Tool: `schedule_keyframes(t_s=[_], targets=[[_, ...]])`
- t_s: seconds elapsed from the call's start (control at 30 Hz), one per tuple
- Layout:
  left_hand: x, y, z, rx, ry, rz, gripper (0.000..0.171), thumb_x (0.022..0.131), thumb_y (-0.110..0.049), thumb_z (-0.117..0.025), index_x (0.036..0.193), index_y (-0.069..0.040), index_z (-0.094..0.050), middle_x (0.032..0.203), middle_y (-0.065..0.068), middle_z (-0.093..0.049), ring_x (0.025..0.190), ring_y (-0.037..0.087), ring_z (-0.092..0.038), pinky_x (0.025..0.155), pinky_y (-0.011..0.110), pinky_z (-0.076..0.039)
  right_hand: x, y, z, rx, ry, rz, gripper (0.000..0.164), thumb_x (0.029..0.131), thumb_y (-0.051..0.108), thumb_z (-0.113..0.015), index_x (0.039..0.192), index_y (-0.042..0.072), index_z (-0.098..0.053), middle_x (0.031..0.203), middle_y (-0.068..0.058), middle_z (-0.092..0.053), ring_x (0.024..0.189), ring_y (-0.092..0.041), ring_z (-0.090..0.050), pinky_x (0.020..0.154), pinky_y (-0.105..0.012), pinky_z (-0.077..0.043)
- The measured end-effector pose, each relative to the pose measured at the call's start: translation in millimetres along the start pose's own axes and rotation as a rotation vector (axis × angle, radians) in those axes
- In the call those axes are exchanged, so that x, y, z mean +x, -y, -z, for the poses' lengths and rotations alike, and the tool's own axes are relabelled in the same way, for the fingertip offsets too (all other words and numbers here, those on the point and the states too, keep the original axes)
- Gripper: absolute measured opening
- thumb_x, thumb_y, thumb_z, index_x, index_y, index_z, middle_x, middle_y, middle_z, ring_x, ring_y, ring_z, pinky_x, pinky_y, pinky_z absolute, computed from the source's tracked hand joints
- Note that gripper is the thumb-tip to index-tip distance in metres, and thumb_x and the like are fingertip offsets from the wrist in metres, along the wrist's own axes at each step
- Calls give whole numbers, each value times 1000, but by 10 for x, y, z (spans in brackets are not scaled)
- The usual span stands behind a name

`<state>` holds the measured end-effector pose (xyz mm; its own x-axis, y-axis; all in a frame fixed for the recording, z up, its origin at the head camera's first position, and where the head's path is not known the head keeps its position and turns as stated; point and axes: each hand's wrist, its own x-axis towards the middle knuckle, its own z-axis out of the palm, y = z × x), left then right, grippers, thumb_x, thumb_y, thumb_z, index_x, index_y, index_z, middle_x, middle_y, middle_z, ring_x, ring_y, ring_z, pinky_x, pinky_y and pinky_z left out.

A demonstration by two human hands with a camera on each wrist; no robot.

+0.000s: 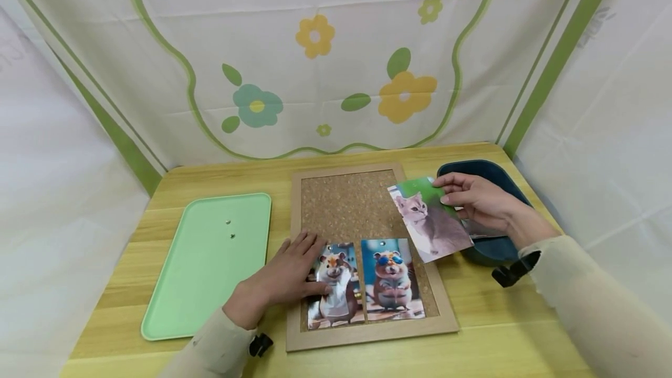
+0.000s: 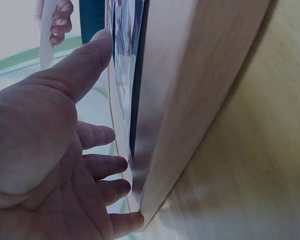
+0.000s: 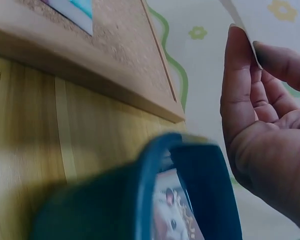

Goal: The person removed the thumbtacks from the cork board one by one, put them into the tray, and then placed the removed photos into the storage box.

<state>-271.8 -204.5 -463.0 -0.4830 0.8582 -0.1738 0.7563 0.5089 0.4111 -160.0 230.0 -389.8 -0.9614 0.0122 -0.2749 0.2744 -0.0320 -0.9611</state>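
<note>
My right hand pinches a photo of a cat by its upper right corner, between thumb and fingers. The picture hangs tilted over the right edge of a wood-framed corkboard. On the board's lower half are two hamster photos side by side, the left one showing a white apron and the right one blue sunglasses. A pin shows at the top of each. My left hand rests over the board's left edge with fingers extended, its thumb lying across the apron photo.
A light green tray lies left of the board, with two small pins on it. Right of the board stands a dark blue bin; another photo is inside it. A printed cloth hangs behind the wooden table.
</note>
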Motion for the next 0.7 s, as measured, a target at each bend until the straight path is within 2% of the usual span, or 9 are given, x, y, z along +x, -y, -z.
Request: schedule_keyframes(t_s=[0.27, 0.47, 0.7], targets=[[-3, 19, -27, -8, -10, 12, 100, 95, -62, -70, 167, -7, -29, 173, 20, -24, 163, 40, -12, 128, 65, -18, -163, 15, 237, 39, 18, 74, 30, 105, -3, -59, 129, 13, -66, 101, 5, -68, 77, -9, -63, 61, -25, -49], [-6, 21, -36, -2, -9, 20, 100, 95, -62, -70, 168, -7, -28, 174, 20, -23, 164, 39, -11, 129, 63, -17, -244, 10, 446, 91, 1, 89, 34, 104, -7, -56, 127, 15, -70, 99, 4, -69, 84, -9, -69, 65, -26, -56], [-6, 28, -44, 8, -10, 20, 99, 96, -62, -69, 168, -8, -28, 174, 19, -23, 164, 39, -11, 129, 63, -17, -339, 17, 692, 115, -12, 99, 38, 106, -8, -50, 128, 17, -69, 98, 4, -63, 84, -9, -66, 67, -27, -57]])
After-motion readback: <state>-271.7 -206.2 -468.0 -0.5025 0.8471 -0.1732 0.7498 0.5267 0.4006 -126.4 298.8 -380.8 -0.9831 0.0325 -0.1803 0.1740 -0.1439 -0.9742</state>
